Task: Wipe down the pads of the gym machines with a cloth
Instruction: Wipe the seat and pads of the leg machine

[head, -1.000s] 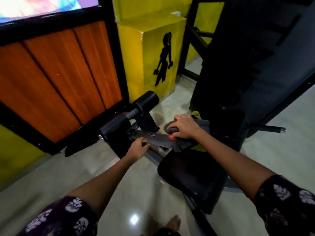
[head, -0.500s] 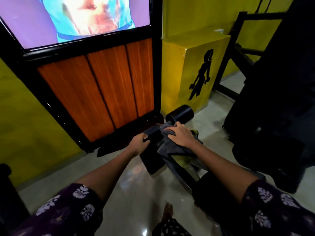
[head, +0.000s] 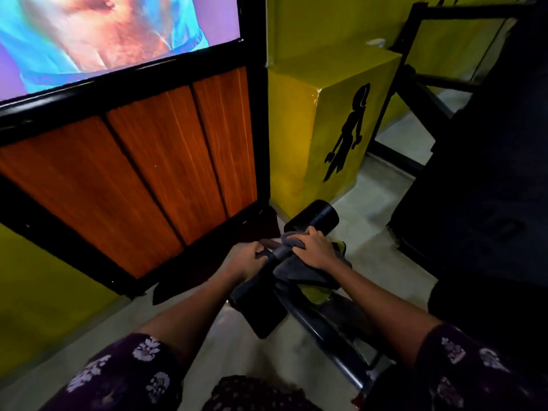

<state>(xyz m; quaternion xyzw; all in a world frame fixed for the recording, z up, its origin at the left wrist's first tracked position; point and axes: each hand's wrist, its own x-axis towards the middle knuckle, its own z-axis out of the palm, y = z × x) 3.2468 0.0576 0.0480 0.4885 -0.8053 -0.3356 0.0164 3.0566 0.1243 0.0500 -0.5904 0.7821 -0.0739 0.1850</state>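
While the right hand (head: 312, 250) presses a grey cloth (head: 292, 264) down over the bar between the two rollers, its fingers curl over the bunched fabric and hold it against the metal. The left hand (head: 247, 258) grips the near roller (head: 258, 301) at its upper end, fingers wrapped round it, which steadies the piece. The far roller (head: 314, 219) lies just beyond the right fingertips, bare and black, with the cloth's edge touching its near end.

To do this step well, I judge the left hand should keep the near roller from turning so the wipe bites instead of spinning the foam. The cloth looks bunched; spreading it flatter under the palm would cover more pad per pass. Each roller wants wiping all round, so the hand should sweep over the top and then reach under, or the roller should be turned in stages. A loose tail of cloth hangs toward the frame (head: 332, 327) and a yellow part below; it could snag there, so gathering it in would help.

Beyond stand a yellow box (head: 299, 120) with a black figure, wood panels (head: 142, 179) and a screen (head: 89, 34).
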